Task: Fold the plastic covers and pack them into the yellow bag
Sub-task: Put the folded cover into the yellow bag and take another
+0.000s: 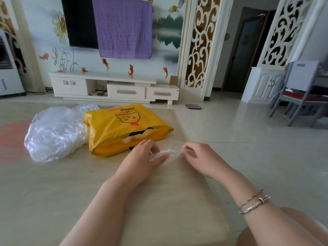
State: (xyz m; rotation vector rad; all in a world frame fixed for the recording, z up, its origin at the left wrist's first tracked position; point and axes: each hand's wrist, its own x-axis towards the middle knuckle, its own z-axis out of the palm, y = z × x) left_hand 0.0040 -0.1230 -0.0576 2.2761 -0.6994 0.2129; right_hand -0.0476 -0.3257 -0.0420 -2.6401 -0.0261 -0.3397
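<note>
Between both hands, plastic cover [168,148] lengthwise left-right.

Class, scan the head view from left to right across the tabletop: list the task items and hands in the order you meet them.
Clear plastic pile → yellow bag → left hand → plastic cover held between both hands → right hand.

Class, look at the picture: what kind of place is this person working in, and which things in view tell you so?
Most likely a home living room. A wall-mounted television, partly draped with a purple cloth, hangs above a low white TV cabinet, and a painted mural with fish decorates the wall.
</note>
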